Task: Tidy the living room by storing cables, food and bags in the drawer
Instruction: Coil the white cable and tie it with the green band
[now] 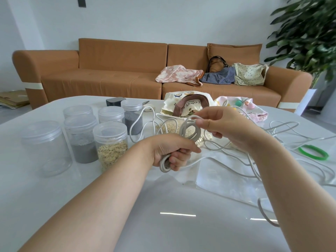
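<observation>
My left hand point(171, 151) grips a coiled bundle of grey cable point(189, 130) upright over the white table point(163, 215). Beside it, my right hand point(223, 124) pinches a strand of the same cable at the top of the coil. The rest of the cable point(283, 130) lies in loose tangles across the table to the right. A thinner white cable point(140, 120) loops behind the coil. Two fabric bags point(187, 104) point(254, 110) lie on the table behind my hands. A clear bag of oats point(171, 127) sits behind the coil.
Several clear plastic jars point(111, 140), some with oats or grey powder, stand at the left. A green band point(313, 151) lies at the right. An empty clear plastic bag point(227, 179) lies flat. Three bags point(214, 74) rest on the brown sofa point(109, 70). A plant point(309, 33) stands right.
</observation>
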### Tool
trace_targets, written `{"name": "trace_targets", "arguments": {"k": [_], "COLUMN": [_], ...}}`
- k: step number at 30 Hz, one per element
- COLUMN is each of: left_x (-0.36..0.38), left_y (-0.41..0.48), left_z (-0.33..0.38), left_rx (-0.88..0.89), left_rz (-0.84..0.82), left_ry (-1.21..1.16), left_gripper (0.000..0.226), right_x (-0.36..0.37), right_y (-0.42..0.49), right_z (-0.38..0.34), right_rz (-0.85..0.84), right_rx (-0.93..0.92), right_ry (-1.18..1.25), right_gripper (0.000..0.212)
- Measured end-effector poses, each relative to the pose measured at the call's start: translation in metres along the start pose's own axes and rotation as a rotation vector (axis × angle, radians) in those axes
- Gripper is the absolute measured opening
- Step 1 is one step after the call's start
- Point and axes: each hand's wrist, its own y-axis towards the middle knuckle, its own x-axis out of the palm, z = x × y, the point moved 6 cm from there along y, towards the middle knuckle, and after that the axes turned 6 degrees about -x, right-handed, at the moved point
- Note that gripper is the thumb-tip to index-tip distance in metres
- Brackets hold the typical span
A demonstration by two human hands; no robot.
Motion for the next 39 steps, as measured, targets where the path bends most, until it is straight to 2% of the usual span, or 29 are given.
{"name": "trace_targets", "arguments": {"k": [4, 6, 14, 17, 19, 22, 27, 28, 34, 39], "left_x": [0.001, 0.002, 0.002, 0.001, 0.002, 0.004, 0.005, 0.004, 0.001, -0.001], "left_y": [-0.002, -0.003, -0.007, -0.011, -0.013, -0.014, -0.012, -0.011, -0.008, -0.006], "left_z": [0.0, -0.001, 0.0, 0.0, 0.0, 0.0, 0.0, 0.0, 0.002, 0.003], "left_rx": [-0.013, -0.022, -0.028, -0.013, 0.0, 0.016, 0.026, 0.031, 0.059, 0.097], "left_rz": [-0.017, -0.032, -0.105, -0.145, -0.168, -0.184, -0.138, -0.132, -0.059, -0.027], "left_ry": [0.021, 0.028, 0.084, 0.129, 0.169, 0.234, 0.27, 0.267, 0.198, 0.198], "left_gripper": [0.057, 0.058, 0.054, 0.047, 0.039, 0.039, 0.041, 0.04, 0.036, 0.037], "right_x": [0.003, 0.004, 0.007, 0.01, 0.012, 0.016, 0.021, 0.021, 0.019, 0.012], "right_y": [-0.001, -0.001, -0.002, -0.003, -0.002, -0.001, 0.001, 0.001, 0.001, 0.003], "right_z": [0.003, 0.006, 0.015, 0.017, 0.018, 0.02, 0.024, 0.025, 0.023, 0.02], "right_rz": [-0.082, -0.099, -0.228, -0.325, -0.351, -0.355, -0.28, -0.246, -0.157, -0.081], "right_rx": [0.014, 0.037, 0.135, 0.149, 0.161, 0.193, 0.226, 0.244, 0.261, 0.221], "right_ry": [0.024, 0.054, 0.399, 0.54, 0.564, 0.552, 0.513, 0.498, 0.431, 0.195], "right_gripper": [0.029, 0.024, 0.029, 0.052, 0.058, 0.061, 0.014, 0.011, 0.015, 0.029]}}
